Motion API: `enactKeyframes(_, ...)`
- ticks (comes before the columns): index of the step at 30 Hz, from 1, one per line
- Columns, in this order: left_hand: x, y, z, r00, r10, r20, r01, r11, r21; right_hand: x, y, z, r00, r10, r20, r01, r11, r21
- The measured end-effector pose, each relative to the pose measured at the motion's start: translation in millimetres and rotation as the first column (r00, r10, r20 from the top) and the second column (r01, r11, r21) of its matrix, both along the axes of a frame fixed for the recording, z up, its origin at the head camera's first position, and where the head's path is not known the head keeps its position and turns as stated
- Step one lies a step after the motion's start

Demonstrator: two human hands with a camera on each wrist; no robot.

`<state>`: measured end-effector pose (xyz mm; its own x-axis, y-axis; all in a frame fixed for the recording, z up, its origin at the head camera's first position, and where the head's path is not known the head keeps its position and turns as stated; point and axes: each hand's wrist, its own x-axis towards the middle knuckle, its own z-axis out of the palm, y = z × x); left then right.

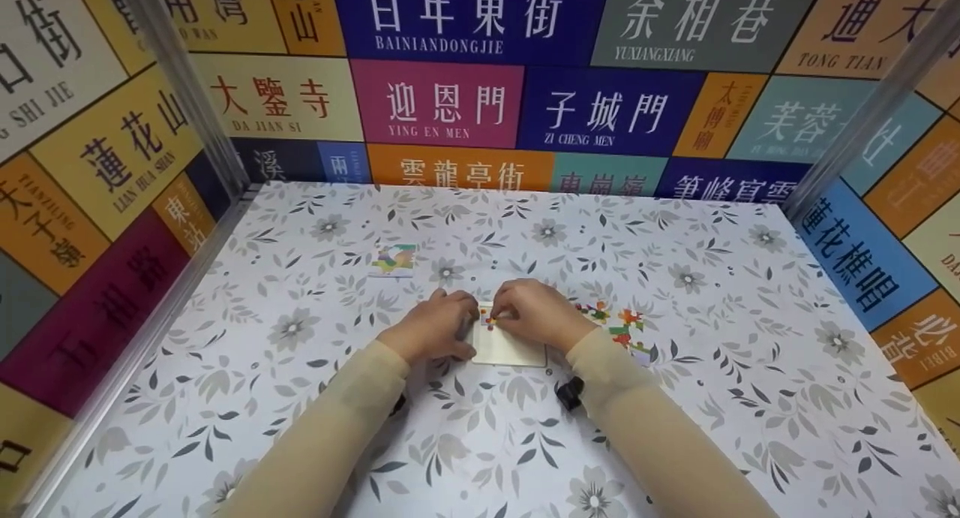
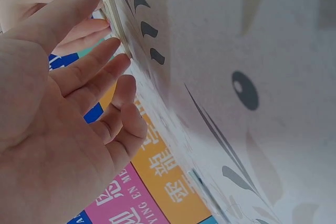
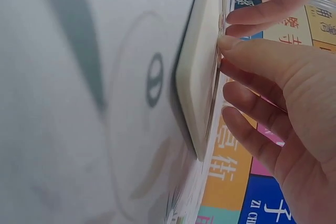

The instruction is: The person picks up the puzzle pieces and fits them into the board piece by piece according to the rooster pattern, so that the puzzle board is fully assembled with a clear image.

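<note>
Big, bright signs with words fill the walls (image 1: 442,101), and the white table (image 1: 450,443) has gray flowers on it. A pale board (image 1: 517,353) lies flat between the two hands. The left hand (image 1: 435,326) is spread, with its thumb and fingers touching the board's left edge. The right hand (image 1: 536,311) has its thumb and finger close together at a little piece (image 1: 489,321) on the board; I cannot tell if they pinch it. More pieces (image 1: 619,329) lie right of that hand. A small picture (image 1: 394,259) lies farther back, to the left.
</note>
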<state>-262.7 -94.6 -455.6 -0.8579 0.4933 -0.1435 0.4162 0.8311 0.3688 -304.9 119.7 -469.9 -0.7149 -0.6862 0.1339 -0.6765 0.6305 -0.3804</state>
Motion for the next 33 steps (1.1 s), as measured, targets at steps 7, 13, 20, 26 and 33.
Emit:
enactKeyframes(7, 0.6, 0, 0.2, 1.0, -0.008, -0.012, 0.008, 1.0, 0.029, -1.8, 0, 0.9, 1.0, -0.028, -0.009, 0.028, 1.0, -0.012)
enactKeyframes(13, 1.5, 1, 1.4, 0.999, -0.027, -0.029, 0.028, 0.999, 0.025, -1.6, 0, 0.5, 0.998, -0.07, -0.005, 0.07, 0.998, -0.004)
enactKeyframes(20, 1.5, 1, 2.9, 0.997, -0.042, -0.066, 0.038, 0.997, -0.062, -1.1, -2, -0.6, 0.997, -0.075, 0.003, 0.075, 0.997, -0.003)
enactKeyframes(26, 2.9, 2, 6.0, 0.998, -0.048, -0.047, 0.043, 0.995, -0.091, -1.2, 2, 0.6, 0.999, -0.04, 0.026, 0.041, 0.999, -0.013)
enactKeyframes(33, 2.2, 4, 3.2, 0.997, -0.062, -0.047, 0.057, 0.993, -0.102, 3.8, 16, 5.4, 0.992, -0.077, 0.104, 0.08, 0.996, -0.027)
